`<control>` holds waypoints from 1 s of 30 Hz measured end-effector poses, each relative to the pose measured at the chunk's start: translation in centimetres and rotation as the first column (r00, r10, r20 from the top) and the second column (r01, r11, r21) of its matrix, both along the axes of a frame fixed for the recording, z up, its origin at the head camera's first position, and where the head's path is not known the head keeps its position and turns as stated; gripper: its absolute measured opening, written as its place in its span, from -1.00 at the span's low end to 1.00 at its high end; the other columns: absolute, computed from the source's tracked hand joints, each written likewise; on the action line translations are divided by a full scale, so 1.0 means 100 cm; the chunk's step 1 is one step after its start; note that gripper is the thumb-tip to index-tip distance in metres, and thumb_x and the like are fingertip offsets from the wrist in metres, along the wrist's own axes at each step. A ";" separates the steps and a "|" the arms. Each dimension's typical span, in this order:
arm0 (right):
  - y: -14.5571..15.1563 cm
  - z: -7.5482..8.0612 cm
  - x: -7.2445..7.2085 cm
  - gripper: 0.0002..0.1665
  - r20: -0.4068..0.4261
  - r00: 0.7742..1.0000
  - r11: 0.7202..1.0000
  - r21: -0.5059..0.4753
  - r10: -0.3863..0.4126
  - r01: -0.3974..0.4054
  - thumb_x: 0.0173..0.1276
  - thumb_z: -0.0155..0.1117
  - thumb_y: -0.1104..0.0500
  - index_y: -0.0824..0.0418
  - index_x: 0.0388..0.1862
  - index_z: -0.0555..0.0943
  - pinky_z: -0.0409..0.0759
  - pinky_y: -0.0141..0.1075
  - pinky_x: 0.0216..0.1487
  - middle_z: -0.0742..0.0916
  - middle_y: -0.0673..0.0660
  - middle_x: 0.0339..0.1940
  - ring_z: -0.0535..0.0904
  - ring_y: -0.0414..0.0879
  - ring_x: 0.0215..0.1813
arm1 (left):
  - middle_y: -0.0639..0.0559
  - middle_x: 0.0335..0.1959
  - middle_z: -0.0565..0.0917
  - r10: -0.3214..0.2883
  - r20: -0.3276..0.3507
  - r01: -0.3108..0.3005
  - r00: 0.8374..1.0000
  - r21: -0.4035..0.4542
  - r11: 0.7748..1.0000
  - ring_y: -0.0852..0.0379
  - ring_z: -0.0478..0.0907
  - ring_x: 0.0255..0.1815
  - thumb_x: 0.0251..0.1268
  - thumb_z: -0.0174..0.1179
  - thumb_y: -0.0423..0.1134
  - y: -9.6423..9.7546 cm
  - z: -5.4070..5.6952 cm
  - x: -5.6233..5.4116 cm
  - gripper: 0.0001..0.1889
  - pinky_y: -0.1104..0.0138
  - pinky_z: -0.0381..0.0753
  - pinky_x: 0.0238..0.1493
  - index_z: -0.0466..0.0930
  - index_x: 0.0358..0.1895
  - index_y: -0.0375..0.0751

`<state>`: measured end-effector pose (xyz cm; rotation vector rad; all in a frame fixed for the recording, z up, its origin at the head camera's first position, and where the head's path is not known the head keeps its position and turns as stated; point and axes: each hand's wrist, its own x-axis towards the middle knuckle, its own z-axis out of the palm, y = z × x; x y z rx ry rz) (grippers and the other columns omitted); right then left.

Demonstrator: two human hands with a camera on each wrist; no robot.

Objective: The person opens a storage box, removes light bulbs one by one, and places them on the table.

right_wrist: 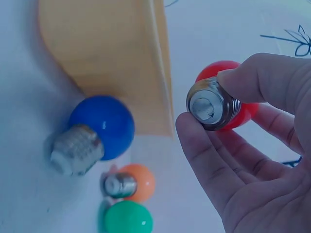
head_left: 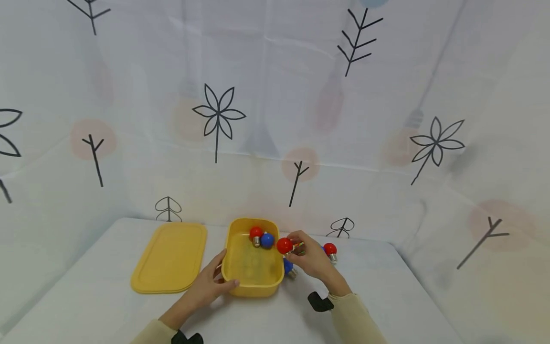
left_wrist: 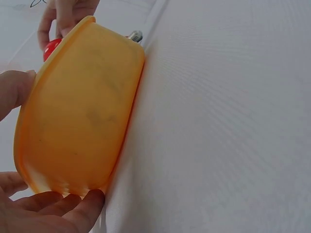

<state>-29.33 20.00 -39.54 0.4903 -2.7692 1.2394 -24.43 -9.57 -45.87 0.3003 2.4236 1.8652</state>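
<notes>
In the head view, a yellow plastic box (head_left: 253,290) stands on the table, with a red light bulb (head_left: 256,232) and a blue bulb (head_left: 267,240) lying inside. My left hand (head_left: 210,284) grips its left side, thumb at the front rim and fingers along the wall. Over the box's right rim, my right hand (head_left: 310,255) pinches another red bulb (head_left: 284,246). The right wrist view shows that bulb's metal screw base (right_wrist: 211,104) between thumb and fingers. Beside the box's right wall lies a second blue bulb (right_wrist: 104,128), partly hidden by the box in the head view.
Yellow lids (head_left: 169,258) lie stacked left of the box. Behind my right hand is one more red bulb (head_left: 330,249). An orange bulb (right_wrist: 140,182) and a green bulb (right_wrist: 129,221) show beyond the blue one. A patterned white cloth (head_left: 258,119) hangs behind the table.
</notes>
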 end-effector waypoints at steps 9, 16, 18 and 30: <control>0.025 -0.015 0.006 -0.45 0.016 0.992 0.992 0.021 -0.124 0.124 0.15 0.42 0.25 -0.01 0.12 0.49 0.70 -0.24 -0.25 0.63 0.08 0.03 0.59 -0.10 -0.21 | -0.21 0.47 0.13 0.013 0.020 -0.013 1.000 -0.009 1.000 -0.21 0.19 0.41 0.06 0.42 -0.04 0.001 0.002 0.001 0.03 0.05 0.40 0.27 -0.05 0.52 -0.14; 0.034 -0.024 0.004 -0.45 0.017 0.986 0.985 0.064 -0.164 0.163 0.13 0.41 0.28 0.08 0.12 0.49 0.66 -0.29 -0.34 0.63 0.11 0.00 0.52 -0.07 -0.28 | -0.21 0.48 0.12 0.010 0.026 -0.010 1.000 -0.003 1.000 -0.22 0.18 0.41 0.05 0.43 -0.04 0.001 0.002 0.000 0.03 0.05 0.40 0.27 -0.05 0.52 -0.15; 0.036 -0.026 0.004 -0.45 0.018 0.986 0.984 0.078 -0.164 0.162 0.12 0.40 0.29 0.09 0.12 0.48 0.65 -0.31 -0.36 0.63 0.12 -0.01 0.51 -0.07 -0.30 | -0.21 0.48 0.12 0.009 0.025 -0.009 1.000 -0.003 1.000 -0.22 0.18 0.41 0.06 0.43 -0.04 0.001 0.001 0.000 0.03 0.05 0.40 0.27 -0.05 0.52 -0.15; 0.043 -0.040 0.000 -0.47 0.048 0.982 0.972 0.155 -0.185 0.176 0.11 0.44 0.28 0.13 0.07 0.50 0.69 -0.20 -0.23 0.62 0.14 -0.06 0.53 -0.05 -0.22 | -0.21 0.49 0.07 0.003 0.011 -0.003 1.000 -0.017 1.000 -0.24 0.14 0.43 0.07 0.42 -0.06 0.001 0.000 0.001 0.03 0.05 0.39 0.28 -0.07 0.53 -0.14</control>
